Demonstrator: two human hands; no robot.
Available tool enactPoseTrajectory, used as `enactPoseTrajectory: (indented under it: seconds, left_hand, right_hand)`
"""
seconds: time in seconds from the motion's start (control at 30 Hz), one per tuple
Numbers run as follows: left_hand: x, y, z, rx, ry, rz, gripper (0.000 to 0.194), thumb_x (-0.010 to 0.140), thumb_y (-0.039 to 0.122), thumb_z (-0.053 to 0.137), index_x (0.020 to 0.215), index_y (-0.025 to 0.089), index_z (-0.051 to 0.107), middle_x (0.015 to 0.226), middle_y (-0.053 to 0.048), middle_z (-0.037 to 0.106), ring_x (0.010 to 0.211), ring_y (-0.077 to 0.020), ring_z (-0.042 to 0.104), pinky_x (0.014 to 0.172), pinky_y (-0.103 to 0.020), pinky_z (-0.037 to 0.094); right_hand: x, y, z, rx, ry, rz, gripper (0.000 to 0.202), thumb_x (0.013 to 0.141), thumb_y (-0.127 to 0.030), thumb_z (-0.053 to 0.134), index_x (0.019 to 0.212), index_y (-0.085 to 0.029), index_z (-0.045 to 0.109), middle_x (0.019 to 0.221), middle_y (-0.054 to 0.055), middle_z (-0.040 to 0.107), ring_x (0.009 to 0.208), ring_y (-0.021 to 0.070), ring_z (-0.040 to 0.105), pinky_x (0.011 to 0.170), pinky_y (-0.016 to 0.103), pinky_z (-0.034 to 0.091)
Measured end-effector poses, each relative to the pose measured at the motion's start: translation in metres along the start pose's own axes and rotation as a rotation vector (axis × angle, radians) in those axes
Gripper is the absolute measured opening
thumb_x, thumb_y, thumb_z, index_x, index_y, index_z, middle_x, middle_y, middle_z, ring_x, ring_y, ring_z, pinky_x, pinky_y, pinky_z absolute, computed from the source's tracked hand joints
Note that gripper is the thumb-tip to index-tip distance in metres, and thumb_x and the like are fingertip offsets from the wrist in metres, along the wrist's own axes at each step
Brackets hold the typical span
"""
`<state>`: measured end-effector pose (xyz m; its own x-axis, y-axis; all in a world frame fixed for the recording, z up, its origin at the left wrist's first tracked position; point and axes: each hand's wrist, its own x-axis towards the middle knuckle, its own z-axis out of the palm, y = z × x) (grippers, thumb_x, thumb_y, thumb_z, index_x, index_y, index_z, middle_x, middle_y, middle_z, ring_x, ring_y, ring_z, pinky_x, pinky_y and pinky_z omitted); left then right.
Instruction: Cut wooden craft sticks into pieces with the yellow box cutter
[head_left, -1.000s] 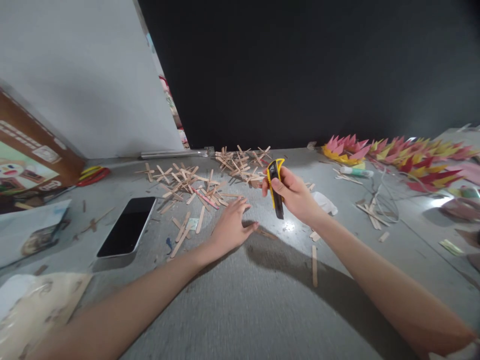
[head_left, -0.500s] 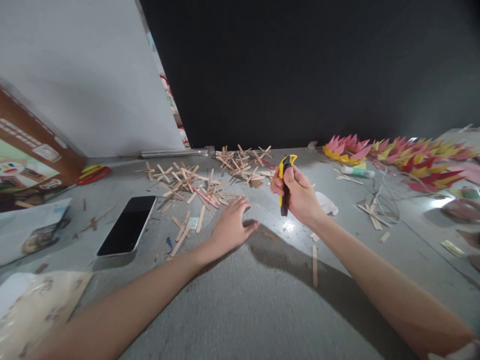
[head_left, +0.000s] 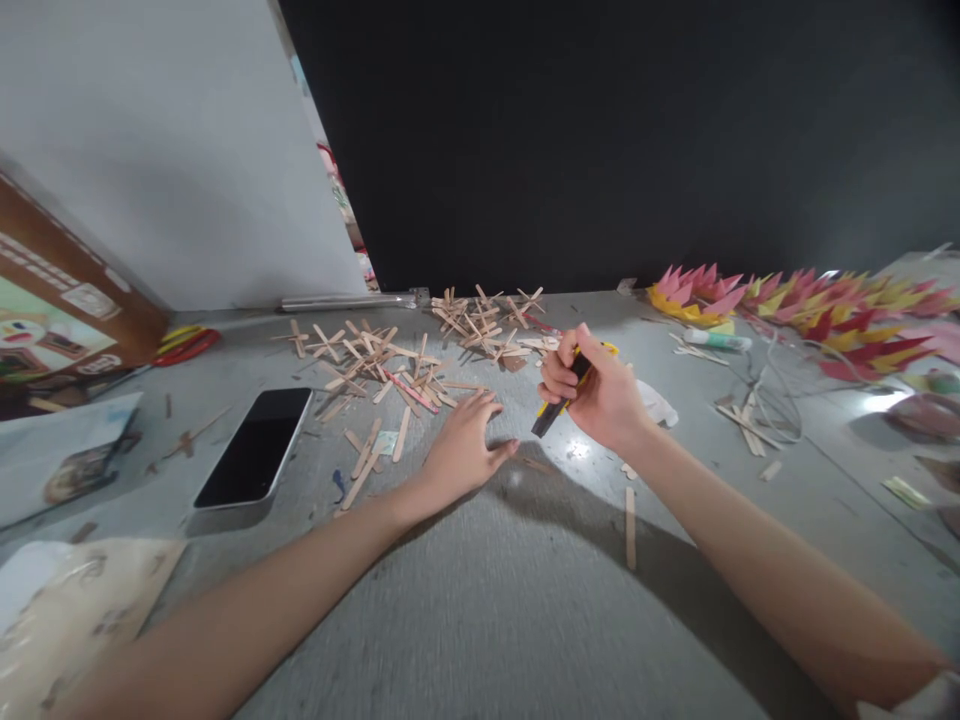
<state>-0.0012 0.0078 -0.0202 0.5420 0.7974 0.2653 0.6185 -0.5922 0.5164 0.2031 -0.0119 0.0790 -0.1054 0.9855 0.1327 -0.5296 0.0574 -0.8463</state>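
Note:
My right hand is wrapped round a yellow and black utility knife, held above the table. The knife slants, its dark end pointing down and to the left; whether a blade is out I cannot tell. My left hand rests on the grey table with its fingers apart and nothing in it. Just beyond the left fingertips lies a pile of crossed wooden craft sticks, some glued into star shapes. A second heap of craft sticks lies behind it against the dark panel.
A phone lies at left, near scissors and a brown box. Pink, red and yellow paper crowns, a glue stick and a thin cable are at right. A black panel stands behind.
My right hand has turned the utility knife from nearly upright to a slant, its dark end swinging left. The left hand stays in place.

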Motion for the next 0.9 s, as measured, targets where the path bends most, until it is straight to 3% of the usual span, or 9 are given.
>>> enactPoseTrajectory:
  seconds: [0.1, 0.27, 0.7, 0.9]
  left_hand:
    - [0.0, 0.001, 0.0, 0.0, -0.009, -0.017, 0.054, 0.097, 0.044, 0.074, 0.14, 0.014, 0.062, 0.163, -0.019, 0.052, 0.158, -0.035, 0.041, 0.13, -0.053, 0.036]
    - [0.001, 0.002, 0.001, 0.015, -0.003, -0.035, 0.053, 0.095, 0.041, 0.077, 0.139, 0.013, 0.064, 0.163, -0.018, 0.053, 0.158, -0.0342, 0.041, 0.131, -0.051, 0.035]
    - [0.002, 0.005, 0.0, 0.022, 0.001, -0.048, 0.053, 0.092, 0.039, 0.079, 0.136, 0.012, 0.067, 0.161, -0.018, 0.055, 0.155, -0.0347, 0.045, 0.129, -0.051, 0.037]
    - [0.002, 0.004, 0.0, 0.029, 0.007, -0.031, 0.049, 0.093, 0.038, 0.078, 0.134, 0.014, 0.067, 0.159, -0.018, 0.057, 0.156, -0.0344, 0.045, 0.129, -0.051, 0.037]
  right_hand:
    - [0.001, 0.007, 0.002, -0.039, 0.065, 0.006, 0.047, 0.092, -0.062, 0.078, 0.075, -0.023, 0.057, 0.06, -0.007, 0.037, 0.051, 0.0093, 0.032, 0.051, 0.025, 0.034]
    - [0.002, 0.017, 0.003, -0.054, 0.204, -0.048, 0.05, 0.088, -0.065, 0.081, 0.074, -0.023, 0.058, 0.056, -0.008, 0.036, 0.046, 0.0069, 0.029, 0.043, 0.024, 0.022]
    - [0.003, 0.041, -0.006, -0.103, 0.098, -0.115, 0.053, 0.09, -0.055, 0.083, 0.068, -0.023, 0.048, 0.057, -0.008, 0.037, 0.047, 0.007, 0.033, 0.045, 0.025, 0.026]
    - [-0.003, 0.055, -0.004, -0.026, 0.277, -0.158, 0.061, 0.085, -0.05, 0.087, 0.061, -0.023, 0.038, 0.051, -0.011, 0.028, 0.044, 0.0065, 0.021, 0.043, 0.026, 0.018]
